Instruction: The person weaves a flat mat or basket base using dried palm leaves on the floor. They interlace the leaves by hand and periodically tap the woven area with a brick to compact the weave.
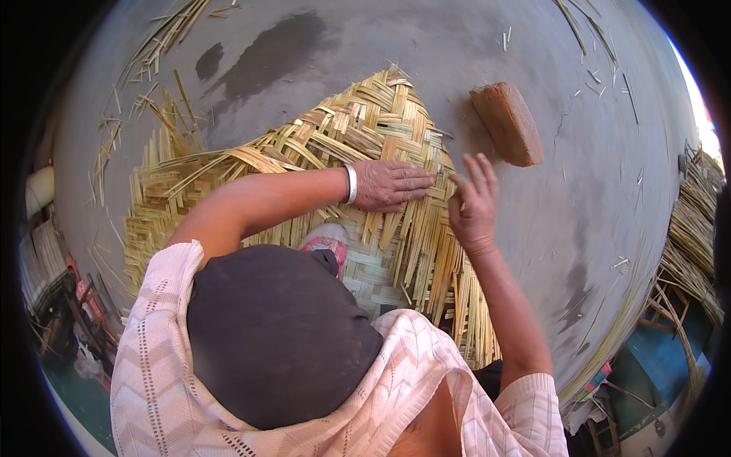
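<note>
A woven mat of split reed strips (304, 145) lies on the floor, narrowing to a point at the far end. Its finished weave is tight, while loose strip ends stick out along the right and left. My left hand (388, 185) rests flat on the mat near its right edge, fingers stretched out and a white bangle on the wrist. Just to its right, my right hand (474, 209) is lifted at the mat's edge with its fingers apart and slightly bent; nothing shows in it. My shoe (327, 234) stands on the weave.
A reddish brick (509, 123) lies on the grey floor (609, 206) beyond my right hand. Loose strips (164, 38) are scattered at the far left and far right. A bundle of reeds (691, 221) is piled at the right rim. Assorted items (84, 297) crowd the left rim.
</note>
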{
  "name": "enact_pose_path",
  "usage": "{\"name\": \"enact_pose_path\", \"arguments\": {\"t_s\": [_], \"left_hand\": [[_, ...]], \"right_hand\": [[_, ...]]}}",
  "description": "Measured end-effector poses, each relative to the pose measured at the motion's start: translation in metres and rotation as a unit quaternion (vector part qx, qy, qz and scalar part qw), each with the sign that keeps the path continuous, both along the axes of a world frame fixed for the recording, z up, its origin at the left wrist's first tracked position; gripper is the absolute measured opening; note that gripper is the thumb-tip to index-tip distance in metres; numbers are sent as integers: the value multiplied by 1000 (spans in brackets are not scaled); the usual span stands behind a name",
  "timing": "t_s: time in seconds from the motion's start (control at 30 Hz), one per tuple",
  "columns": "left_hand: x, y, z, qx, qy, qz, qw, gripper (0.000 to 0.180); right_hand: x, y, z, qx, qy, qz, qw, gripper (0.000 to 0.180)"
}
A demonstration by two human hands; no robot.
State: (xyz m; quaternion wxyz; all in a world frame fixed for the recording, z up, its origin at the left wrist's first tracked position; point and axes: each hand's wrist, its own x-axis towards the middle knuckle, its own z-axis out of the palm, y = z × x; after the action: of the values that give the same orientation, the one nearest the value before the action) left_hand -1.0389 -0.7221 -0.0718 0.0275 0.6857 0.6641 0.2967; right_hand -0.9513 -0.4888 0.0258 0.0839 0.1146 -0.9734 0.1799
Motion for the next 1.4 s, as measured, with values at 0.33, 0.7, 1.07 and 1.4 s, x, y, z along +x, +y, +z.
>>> {"name": "enact_pose_path", "arguments": {"t_s": [0.33,0.7,1.07,1.4], "left_hand": [[1,1,-6,-25,41,1,999,56],[4,2,-17,-2,46,13,999,54],[0,1,-5,-44,51,15,998,55],[7,4,-14,34,14,37,999,50]], "right_hand": [[-140,63,45,44,-239,-253,936,91],[-115,-21,140,-175,-11,-75,982,85],[-122,-96,54,120,-205,-6,971,89],[-163,-102,152,-119,121,6,985,79]]}}
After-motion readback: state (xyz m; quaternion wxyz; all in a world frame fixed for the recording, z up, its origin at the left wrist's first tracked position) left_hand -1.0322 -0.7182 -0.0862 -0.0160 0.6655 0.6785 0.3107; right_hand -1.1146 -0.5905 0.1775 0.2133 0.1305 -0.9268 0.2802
